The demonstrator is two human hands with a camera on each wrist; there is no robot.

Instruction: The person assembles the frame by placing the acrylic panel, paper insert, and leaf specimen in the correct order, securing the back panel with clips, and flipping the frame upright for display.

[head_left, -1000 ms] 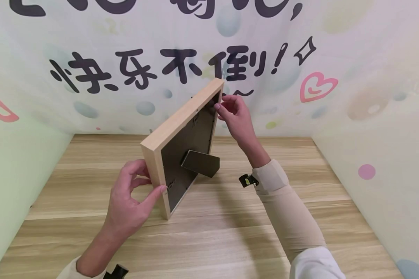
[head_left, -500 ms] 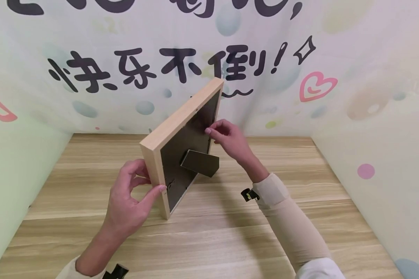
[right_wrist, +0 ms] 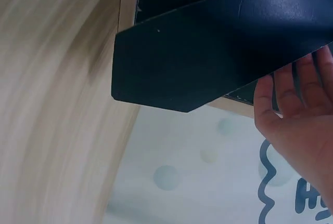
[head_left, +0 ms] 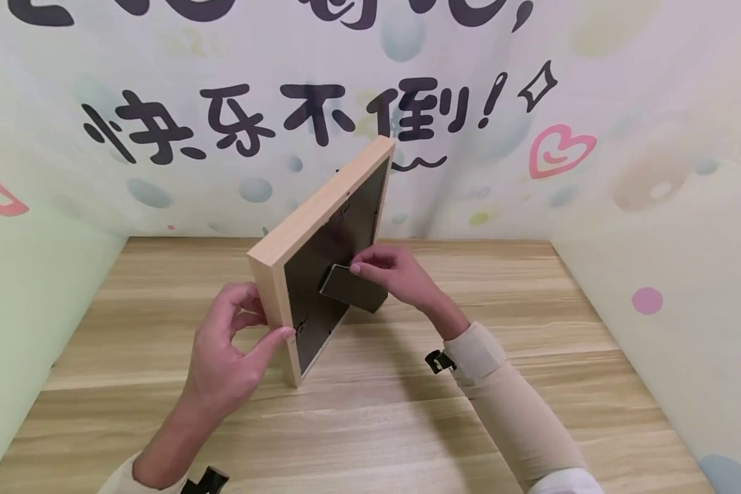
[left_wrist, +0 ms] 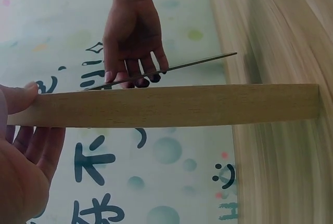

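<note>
A light wooden picture frame (head_left: 327,206) stands upright on the table, tilted, its black backing (head_left: 311,309) turned toward me. An easel leg (head_left: 355,288) juts out from that backing. My left hand (head_left: 228,363) grips the frame's near side edge, thumb on the back rim and fingers round the front. At the leg's upper edge is my right hand (head_left: 407,278), thumb tip on it and fingers bent behind. In the right wrist view the fingers (right_wrist: 286,86) reach behind the dark leg (right_wrist: 208,52). The left wrist view shows the leg edge-on. The frame's front is hidden.
A wood-grain table (head_left: 358,439) lies under the frame. Behind it is a pale printed wall (head_left: 481,185) with dark characters, and side walls stand at left and right.
My right hand has come down from the frame's upper far edge, along the backing, to the easel leg. The left hand and the frame have stayed in place.
</note>
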